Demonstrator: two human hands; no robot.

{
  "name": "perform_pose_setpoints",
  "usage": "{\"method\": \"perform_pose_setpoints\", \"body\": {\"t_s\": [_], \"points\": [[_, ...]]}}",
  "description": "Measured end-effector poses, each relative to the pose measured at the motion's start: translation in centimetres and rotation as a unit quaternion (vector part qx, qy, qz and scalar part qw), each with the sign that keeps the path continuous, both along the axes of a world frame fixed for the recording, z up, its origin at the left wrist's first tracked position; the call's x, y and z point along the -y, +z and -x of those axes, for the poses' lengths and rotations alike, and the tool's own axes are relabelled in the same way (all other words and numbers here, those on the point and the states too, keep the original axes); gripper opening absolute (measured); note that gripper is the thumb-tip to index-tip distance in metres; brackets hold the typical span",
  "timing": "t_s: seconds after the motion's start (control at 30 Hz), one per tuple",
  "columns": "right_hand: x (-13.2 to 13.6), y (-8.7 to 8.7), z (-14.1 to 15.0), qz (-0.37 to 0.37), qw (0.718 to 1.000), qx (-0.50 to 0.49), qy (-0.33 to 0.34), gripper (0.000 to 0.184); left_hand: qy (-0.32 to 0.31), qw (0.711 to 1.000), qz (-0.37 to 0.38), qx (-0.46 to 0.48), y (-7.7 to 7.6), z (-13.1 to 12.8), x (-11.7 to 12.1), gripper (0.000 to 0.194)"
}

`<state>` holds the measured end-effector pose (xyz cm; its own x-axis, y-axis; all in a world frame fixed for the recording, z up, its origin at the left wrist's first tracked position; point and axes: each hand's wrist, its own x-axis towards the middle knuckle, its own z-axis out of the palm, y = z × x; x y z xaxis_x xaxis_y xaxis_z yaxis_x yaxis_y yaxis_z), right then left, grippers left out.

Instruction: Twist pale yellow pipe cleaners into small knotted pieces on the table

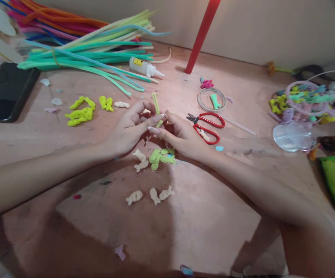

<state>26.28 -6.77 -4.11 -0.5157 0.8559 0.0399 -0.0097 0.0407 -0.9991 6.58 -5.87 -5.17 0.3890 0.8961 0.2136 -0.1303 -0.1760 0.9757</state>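
My left hand (134, 123) pinches a pale yellow-green pipe cleaner (155, 102), whose free end sticks up above the fingers. From the other side my right hand (180, 133) closes its thumb and fingers on the lower, bent part of the same piece. Both hands meet at the middle of the table, thumbs nearly touching. Just below them lie light green twisted pipe-cleaner shapes (157, 158) and cream ones (140, 160). More cream twisted shapes (134, 197) rest nearer to me. Red-handled scissors (209, 125) lie open to the right of my right hand.
Bundled pipe cleaners (83, 58) and a glue bottle (144, 67) lie at the back left, a phone (7, 92) at the left. Yellow shapes (82, 112) sit left of my hands. A tape roll (200, 101), a red post (202, 38) and a heaped container (293, 133) stand rightward.
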Motion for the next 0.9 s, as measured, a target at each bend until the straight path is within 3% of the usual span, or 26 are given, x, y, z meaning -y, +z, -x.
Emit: {"method": "perform_pose_setpoints", "body": {"t_s": [0.17, 0.3, 0.43, 0.63, 0.8, 0.9], "points": [[0.2, 0.0, -0.1, -0.046, 0.998, 0.037, -0.023, 0.022, -0.004, 0.998, 0.062, 0.025, 0.4, 0.0, -0.1, 0.035], [0.1, 0.1, -0.1, -0.059, 0.998, 0.019, -0.003, 0.028, 0.022, 0.996, 0.069, 0.048, 0.8, -0.2, 0.0, 0.035], [0.2, 0.2, -0.1, -0.060, 0.998, 0.019, -0.004, 0.038, 0.012, 0.998, 0.059, 0.021, 0.3, -0.1, -0.2, 0.035], [0.0, 0.1, -0.3, -0.009, 0.998, -0.033, 0.048, 0.049, -0.020, 0.997, -0.024, -0.074, 0.2, 0.2, -0.2, 0.037], [-0.2, 0.1, -0.4, 0.032, 0.988, -0.101, 0.110, 0.053, 0.018, 0.981, -0.157, -0.108, 0.3, 0.1, -0.1, 0.038], [-0.1, 0.3, -0.4, 0.062, 0.987, -0.102, 0.112, 0.052, -0.013, 0.986, -0.141, -0.083, -0.2, 0.3, -0.5, 0.033]]}}
